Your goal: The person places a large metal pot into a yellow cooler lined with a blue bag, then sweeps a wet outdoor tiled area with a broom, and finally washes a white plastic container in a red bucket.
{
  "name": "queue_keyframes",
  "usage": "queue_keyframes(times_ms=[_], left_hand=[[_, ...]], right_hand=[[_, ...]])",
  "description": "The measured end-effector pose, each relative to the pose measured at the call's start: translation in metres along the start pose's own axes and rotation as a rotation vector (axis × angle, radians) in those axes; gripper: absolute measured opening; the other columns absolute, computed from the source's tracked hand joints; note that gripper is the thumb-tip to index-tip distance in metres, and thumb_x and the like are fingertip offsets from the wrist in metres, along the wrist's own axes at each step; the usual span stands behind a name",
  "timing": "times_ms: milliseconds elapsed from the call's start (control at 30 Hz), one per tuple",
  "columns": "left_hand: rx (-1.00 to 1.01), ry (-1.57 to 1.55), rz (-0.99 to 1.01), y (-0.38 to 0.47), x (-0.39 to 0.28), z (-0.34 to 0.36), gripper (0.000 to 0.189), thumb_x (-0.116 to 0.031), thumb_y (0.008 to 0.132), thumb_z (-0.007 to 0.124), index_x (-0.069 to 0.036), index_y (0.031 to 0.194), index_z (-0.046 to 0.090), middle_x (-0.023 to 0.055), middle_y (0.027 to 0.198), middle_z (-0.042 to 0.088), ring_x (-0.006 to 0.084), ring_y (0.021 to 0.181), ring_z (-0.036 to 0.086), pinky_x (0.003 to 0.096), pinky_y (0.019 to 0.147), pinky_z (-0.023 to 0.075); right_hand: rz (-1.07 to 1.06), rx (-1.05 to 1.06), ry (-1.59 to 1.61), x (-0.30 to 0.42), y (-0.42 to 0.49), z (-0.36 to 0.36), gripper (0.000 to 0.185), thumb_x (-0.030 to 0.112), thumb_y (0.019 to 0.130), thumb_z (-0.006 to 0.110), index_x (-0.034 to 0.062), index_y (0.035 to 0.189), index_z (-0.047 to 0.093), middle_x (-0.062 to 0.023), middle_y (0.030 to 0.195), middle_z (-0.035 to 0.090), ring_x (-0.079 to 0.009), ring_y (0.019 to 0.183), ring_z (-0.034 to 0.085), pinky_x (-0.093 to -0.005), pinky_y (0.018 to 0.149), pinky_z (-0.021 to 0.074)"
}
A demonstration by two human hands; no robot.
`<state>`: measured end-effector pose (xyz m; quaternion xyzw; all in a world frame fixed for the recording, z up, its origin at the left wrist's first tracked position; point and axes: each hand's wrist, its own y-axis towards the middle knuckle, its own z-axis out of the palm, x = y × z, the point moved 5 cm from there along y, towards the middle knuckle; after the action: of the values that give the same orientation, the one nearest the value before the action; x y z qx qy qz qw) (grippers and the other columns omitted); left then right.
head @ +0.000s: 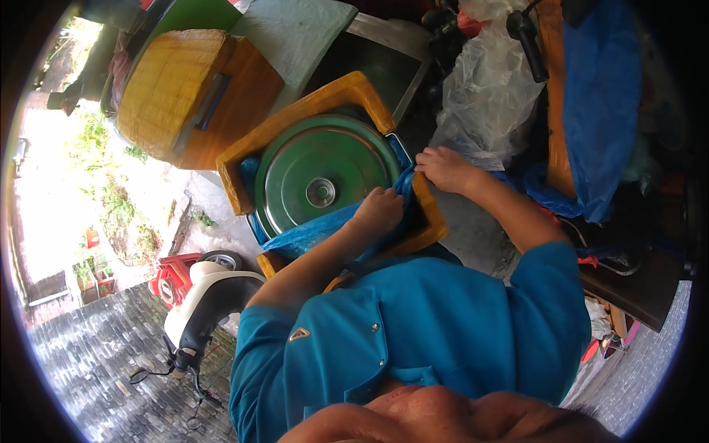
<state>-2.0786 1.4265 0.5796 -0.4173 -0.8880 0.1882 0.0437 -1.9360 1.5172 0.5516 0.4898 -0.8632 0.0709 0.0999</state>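
In front of me, a round metal lid (349,155) with a central recessed knob reflects green. It sits over a round container inside a box with a tape-wrapped, yellow-brown rim (299,122). A thin blue plastic bag (316,228) lines the box and is drawn up along the lid's near edge. My left hand (381,210) is closed on a gathered part of this plastic, above the lid's near right side. At the box's right corner, my right hand (441,169) pinches the end of the blue plastic, close to a metal wire handle (400,147).
A tape-wrapped box lid (171,91) leans beyond the box on the left. Clear plastic bags (487,94) hang at right, near a black handlebar grip (529,50) and blue plastic sheeting (601,111). A white-and-black scooter (207,304) stands on brick paving at left.
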Motion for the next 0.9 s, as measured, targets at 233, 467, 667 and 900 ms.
queue_keyframes(times_ms=[233,467,667,900], left_hand=[[0.079,-0.442,-0.161,0.004,-0.002,0.029,0.024,-0.017,0.087,0.055,-0.005,0.105,0.063,0.0087,0.102,0.061,0.0266,0.105,0.056,0.0421,0.09,0.0453],[-0.266,-0.404,0.144,-0.011,-0.032,0.032,0.025,-0.023,0.085,0.058,-0.005,0.1,0.067,0.0141,0.1,0.062,0.0303,0.102,0.06,0.0439,0.086,0.0492],[0.175,-0.29,0.098,0.013,-0.044,0.014,0.02,-0.024,0.082,0.063,-0.008,0.086,0.073,0.0112,0.091,0.069,0.028,0.09,0.067,0.041,0.079,0.0531],[0.208,-0.118,0.317,0.017,-0.049,0.012,0.028,-0.026,0.083,0.062,-0.008,0.102,0.07,0.0131,0.105,0.067,0.0288,0.096,0.067,0.0411,0.081,0.0539]], right_hand=[[0.179,0.23,0.494,-0.03,0.016,0.024,0.015,0.017,0.083,0.063,0.0134,0.094,0.074,-0.01,0.089,0.069,-0.0301,0.082,0.065,-0.0398,0.071,0.0504],[0.421,0.041,0.692,-0.031,0.001,0.037,0.019,0.015,0.086,0.064,0.0052,0.1,0.071,-0.0177,0.088,0.069,-0.032,0.08,0.066,-0.0369,0.072,0.0516],[0.671,-0.239,0.592,0.01,-0.023,0.037,0.023,0.015,0.092,0.056,0.0055,0.11,0.067,-0.0192,0.096,0.069,-0.0362,0.09,0.066,-0.0419,0.079,0.0518],[0.542,-0.598,0.435,0.098,-0.063,0.01,0.045,0.011,0.093,0.054,0.0041,0.137,0.047,-0.0228,0.133,0.051,-0.0384,0.12,0.053,-0.0399,0.1,0.0447]])
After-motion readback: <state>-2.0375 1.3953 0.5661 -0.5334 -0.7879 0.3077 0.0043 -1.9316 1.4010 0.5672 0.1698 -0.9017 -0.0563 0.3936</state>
